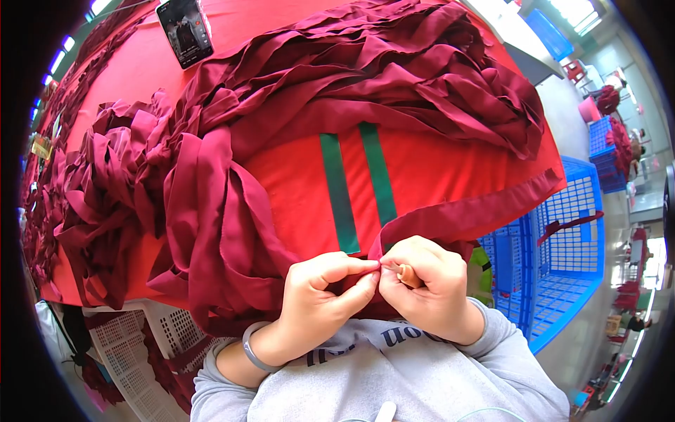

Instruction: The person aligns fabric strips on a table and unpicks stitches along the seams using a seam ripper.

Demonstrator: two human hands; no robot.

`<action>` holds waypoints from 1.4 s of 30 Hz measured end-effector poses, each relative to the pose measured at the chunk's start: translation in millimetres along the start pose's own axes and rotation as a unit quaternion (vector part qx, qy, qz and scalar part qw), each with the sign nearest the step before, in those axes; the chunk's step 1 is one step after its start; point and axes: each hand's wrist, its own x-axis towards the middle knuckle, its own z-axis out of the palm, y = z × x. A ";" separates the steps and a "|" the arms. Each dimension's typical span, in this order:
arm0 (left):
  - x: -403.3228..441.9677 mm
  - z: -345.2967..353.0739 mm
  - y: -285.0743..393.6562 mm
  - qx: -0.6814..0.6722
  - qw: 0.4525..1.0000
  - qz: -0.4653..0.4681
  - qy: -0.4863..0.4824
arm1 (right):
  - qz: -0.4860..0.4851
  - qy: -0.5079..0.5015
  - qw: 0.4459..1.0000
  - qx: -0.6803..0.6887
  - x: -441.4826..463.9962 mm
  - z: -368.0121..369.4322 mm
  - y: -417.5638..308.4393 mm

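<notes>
My left hand point(327, 287) is closed, thumb and forefinger pinching the edge of a maroon fabric strip point(467, 212) just above my lap. Tight against it, my right hand point(430, 278) pinches the same strip. A small tan, wood-like piece point(409, 276) sticks out of my right fist; its other end is hidden, so its kind cannot be told. From the hands, one length of the strip runs up and right to the table's corner. Long folds of maroon fabric point(232, 232) hang down to the left of my hands.
A red cloth covers the table point(288, 183), with two green bands point(341, 197) on it. Maroon strips point(365, 70) are heaped along the back and left. A phone point(184, 32) lies at the far side. Blue crates point(569, 232) stand right, white baskets point(130, 359) lower left.
</notes>
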 end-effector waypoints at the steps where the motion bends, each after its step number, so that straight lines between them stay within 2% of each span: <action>1: 0.3 -0.1 -0.8 0.024 1.000 0.016 -0.002 | -0.007 0.005 1.000 0.003 0.1 0.6 1.0; 3: -1.1 -0.5 -0.3 -0.009 1.000 -0.025 -0.011 | -0.021 0.017 1.000 0.008 1.1 3.9 6.6; 6: -1.7 -2.5 6.5 -0.079 0.993 -0.090 -0.005 | -0.023 0.098 0.993 -0.053 6.1 -0.5 18.3; 8: -2.2 -3.3 7.6 -0.127 0.985 -0.120 0.013 | 0.070 0.107 0.991 0.026 6.6 -6.3 15.2; 11: -2.3 -1.5 5.6 -0.170 0.975 -0.140 0.031 | 0.052 0.052 0.996 0.049 6.4 -11.2 15.4; 14: -0.8 -21.1 20.8 -0.037 0.994 -0.068 -0.077 | 0.043 0.023 0.997 0.065 5.3 -12.9 16.5; 16: -1.6 -48.5 37.8 0.089 0.978 0.039 -0.184 | 0.037 0.044 0.996 0.070 4.8 -14.7 20.1; 18: -10.9 -83.6 46.9 0.108 0.958 0.158 -0.215 | 0.007 0.059 0.994 0.090 4.0 -20.3 30.6; 19: -17.9 -107.4 46.8 0.116 0.947 0.210 -0.215 | 0.054 0.057 0.990 0.115 1.0 -27.4 31.2; 20: -25.3 -124.6 59.4 0.127 0.955 0.204 -0.174 | 0.100 0.052 0.984 0.140 -0.8 -32.6 30.3; 21: -40.1 -141.6 70.1 0.214 0.954 0.192 -0.081 | 0.109 0.064 0.980 0.157 0.5 -33.1 28.7; 22: -49.1 -149.0 84.9 0.332 0.930 0.154 0.024 | 0.118 0.059 0.978 0.160 0.3 -33.4 29.4; 23: -61.5 -149.0 93.5 0.392 0.899 0.014 0.196 | 0.128 0.054 0.977 0.163 -1.0 -33.5 31.1; 24: -55.3 -157.6 85.3 0.439 0.835 0.010 0.331 | 0.137 0.047 0.975 0.166 -1.8 -32.4 33.1; 26: -36.0 -150.2 75.3 0.634 0.610 0.109 0.463 | 0.113 0.018 0.980 0.165 -1.7 -28.2 34.3; 28: -29.3 -137.8 72.8 0.607 0.613 0.199 0.464 | 0.102 -0.012 0.979 0.175 -0.7 -23.3 27.9; 29: -18.0 -110.7 74.9 0.596 0.634 0.244 0.428 | 0.100 -0.014 0.979 0.180 -0.7 -20.2 25.8; 30: -4.4 -77.7 75.5 0.510 0.721 0.272 0.381 | 0.100 -0.021 0.978 0.180 -1.6 -18.5 25.6; 31: 2.6 -54.0 81.7 0.489 0.798 0.241 0.255 | 0.098 -0.030 0.978 0.181 -2.1 -16.5 26.6; 32: 18.3 -39.6 75.0 0.446 0.846 0.238 0.167 | 0.097 -0.039 0.978 0.181 -2.8 -14.8 26.4; 34: 52.7 -18.8 42.0 0.442 0.869 0.192 0.107 | 0.109 -0.045 0.978 0.173 -5.1 -14.1 21.5; 39: 116.1 -28.0 -16.0 0.612 0.754 0.215 0.102 | 0.128 -0.071 0.979 0.140 -8.8 -23.2 14.8; 42: 125.7 -32.6 -31.2 0.651 0.731 0.182 0.100 | 0.128 -0.065 0.980 0.140 -13.0 -23.5 20.8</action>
